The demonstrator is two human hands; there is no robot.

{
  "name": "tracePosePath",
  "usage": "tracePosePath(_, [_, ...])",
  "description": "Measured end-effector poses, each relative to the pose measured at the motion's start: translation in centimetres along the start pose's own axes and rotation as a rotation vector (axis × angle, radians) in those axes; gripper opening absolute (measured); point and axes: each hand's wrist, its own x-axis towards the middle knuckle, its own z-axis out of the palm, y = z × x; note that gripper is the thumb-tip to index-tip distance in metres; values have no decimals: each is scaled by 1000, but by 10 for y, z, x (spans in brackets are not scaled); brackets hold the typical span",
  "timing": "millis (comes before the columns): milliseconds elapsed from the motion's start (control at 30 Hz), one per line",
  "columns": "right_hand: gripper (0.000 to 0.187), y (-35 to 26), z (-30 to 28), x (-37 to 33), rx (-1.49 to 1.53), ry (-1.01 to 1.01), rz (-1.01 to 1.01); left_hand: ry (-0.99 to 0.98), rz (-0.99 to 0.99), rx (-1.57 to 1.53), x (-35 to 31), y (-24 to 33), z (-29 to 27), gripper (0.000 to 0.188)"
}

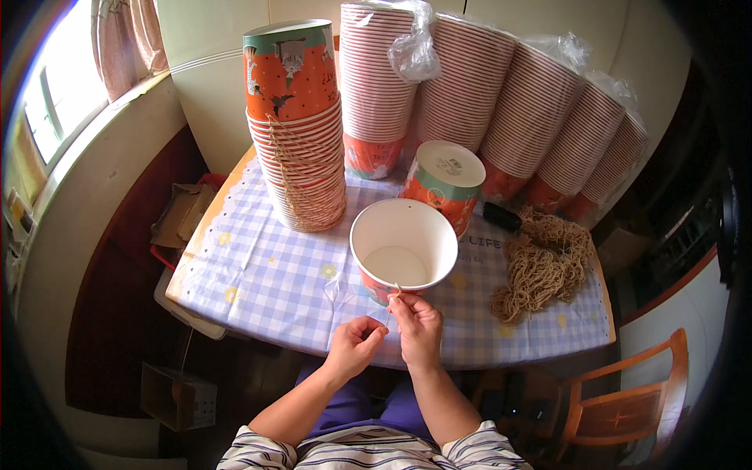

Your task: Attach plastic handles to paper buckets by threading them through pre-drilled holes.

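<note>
A large open paper bucket (403, 265), white inside with a red printed outside, stands upright near the table's front edge. At its near rim my right hand (417, 325) pinches a short piece of tan twine (397, 288) whose end sticks up above the fingers. Just left and lower, my left hand (356, 345) is closed with thumb and forefinger together on the thin strand that runs between both hands. How the twine passes through the bucket wall is hidden by my fingers. Behind, an upturned orange and green bucket (446, 176) sits on the cloth.
At left rises a tall stack of nested buckets (301, 164) with twine loops hanging down it. Several plastic-wrapped bucket stacks (470, 78) line the back. On the right lie a heap of tan twine (544, 270) and a black object (501, 217). A wooden chair (627, 399) stands at lower right.
</note>
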Motion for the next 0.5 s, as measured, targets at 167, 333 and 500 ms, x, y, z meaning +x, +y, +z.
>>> tracePosePath(167, [11, 10, -5, 0, -42, -23, 32, -38, -43, 86, -1, 5, -3, 15])
tracePosePath(333, [15, 15, -5, -7, 17, -5, -14, -41, -61, 77, -4, 8, -3, 15])
tracePosePath(500, [15, 14, -3, -11, 80, 1, 12, -52, -19, 135, -5, 13, -1, 15])
